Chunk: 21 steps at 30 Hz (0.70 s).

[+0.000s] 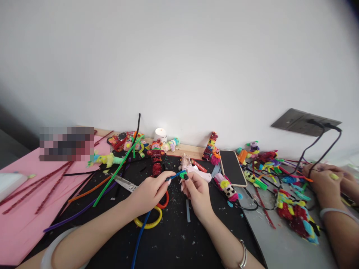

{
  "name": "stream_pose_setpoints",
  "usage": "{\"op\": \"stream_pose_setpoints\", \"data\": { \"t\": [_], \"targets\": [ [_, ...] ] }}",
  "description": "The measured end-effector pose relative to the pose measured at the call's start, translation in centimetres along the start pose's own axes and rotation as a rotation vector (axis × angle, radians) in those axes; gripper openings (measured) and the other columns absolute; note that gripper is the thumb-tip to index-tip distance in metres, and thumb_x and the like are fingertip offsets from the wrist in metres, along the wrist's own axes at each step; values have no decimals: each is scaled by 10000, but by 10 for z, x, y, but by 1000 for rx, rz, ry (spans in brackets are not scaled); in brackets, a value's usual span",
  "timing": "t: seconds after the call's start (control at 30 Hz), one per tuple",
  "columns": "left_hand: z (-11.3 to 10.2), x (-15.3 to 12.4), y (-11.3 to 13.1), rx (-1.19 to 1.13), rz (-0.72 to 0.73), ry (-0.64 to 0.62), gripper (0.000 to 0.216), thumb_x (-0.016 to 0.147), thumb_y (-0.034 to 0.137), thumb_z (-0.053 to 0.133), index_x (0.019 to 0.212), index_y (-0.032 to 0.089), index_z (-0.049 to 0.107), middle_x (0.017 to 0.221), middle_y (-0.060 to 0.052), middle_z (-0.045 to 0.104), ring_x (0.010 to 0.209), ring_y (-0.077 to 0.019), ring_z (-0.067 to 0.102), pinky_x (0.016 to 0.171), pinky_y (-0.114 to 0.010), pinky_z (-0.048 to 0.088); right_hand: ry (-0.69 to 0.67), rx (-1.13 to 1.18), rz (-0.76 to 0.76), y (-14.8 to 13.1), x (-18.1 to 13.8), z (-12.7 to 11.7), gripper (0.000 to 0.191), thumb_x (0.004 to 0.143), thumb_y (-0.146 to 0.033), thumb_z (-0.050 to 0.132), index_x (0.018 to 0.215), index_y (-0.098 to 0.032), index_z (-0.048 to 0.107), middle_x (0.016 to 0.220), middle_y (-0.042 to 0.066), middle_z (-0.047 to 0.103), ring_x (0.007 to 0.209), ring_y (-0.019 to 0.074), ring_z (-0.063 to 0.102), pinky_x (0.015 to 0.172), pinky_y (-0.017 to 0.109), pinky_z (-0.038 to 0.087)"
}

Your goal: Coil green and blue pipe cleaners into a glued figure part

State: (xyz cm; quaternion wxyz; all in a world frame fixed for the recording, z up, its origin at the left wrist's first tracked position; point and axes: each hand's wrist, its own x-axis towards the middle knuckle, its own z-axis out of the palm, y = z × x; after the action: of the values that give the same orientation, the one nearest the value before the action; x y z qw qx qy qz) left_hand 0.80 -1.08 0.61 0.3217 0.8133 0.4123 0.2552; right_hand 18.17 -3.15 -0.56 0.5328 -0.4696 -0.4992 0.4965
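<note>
My left hand point(153, 188) pinches a blue pipe cleaner point(139, 243), whose long tail hangs down toward the table's front. The pipe cleaner's other end reaches a small green piece point(183, 174) between the fingertips of my right hand point(198, 192). Whether the two are joined, I cannot tell. Just behind my right hand lies a pale pink glue gun point(203, 174) with a stained nozzle. Scissors with yellow and red handles point(153, 225) lie partly under my left hand. A clear glue stick point(188, 213) is below my right hand.
Several pipe-cleaner figures point(211, 147) line the wall. A phone point(233, 168) leans at the right of the black mat point(174, 243). Green pipe cleaner point(112, 179) crosses the left side. Cables run from the wall socket point(297, 121). Another person's hands point(325, 183) are at far right.
</note>
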Motion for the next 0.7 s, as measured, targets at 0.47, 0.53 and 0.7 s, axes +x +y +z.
{"op": "stream_pose_setpoints", "data": {
  "t": [0.47, 0.53, 0.7],
  "targets": [
    [-1, 1, -4, 72, 82, -7, 338, 924, 214, 344, 1225, 183, 495, 691, -7, 665, 519, -116, 558, 548, -200, 374, -12, 10, -14, 2, 2, -3, 272, 850, -374, 560, 698, -150, 538, 540, -45, 475, 435, 47, 338, 420, 187, 229],
    [-1, 1, -3, 73, 92, -3, 338, 925, 216, 345, 1225, 186, 496, 697, -7, 667, 520, -114, 558, 552, -200, 375, -12, 7, -14, 2, 2, -3, 268, 850, -373, 561, 703, -150, 540, 544, -44, 479, 434, 48, 338, 420, 189, 229],
    [-2, 1, -4, 87, 103, -14, 337, 928, 219, 336, 1222, 185, 497, 664, 1, 653, 507, -114, 551, 543, -198, 370, -3, 5, -16, 2, 2, -4, 263, 847, -372, 566, 707, -150, 543, 541, -48, 470, 435, 50, 335, 421, 189, 231]
  ]
}}
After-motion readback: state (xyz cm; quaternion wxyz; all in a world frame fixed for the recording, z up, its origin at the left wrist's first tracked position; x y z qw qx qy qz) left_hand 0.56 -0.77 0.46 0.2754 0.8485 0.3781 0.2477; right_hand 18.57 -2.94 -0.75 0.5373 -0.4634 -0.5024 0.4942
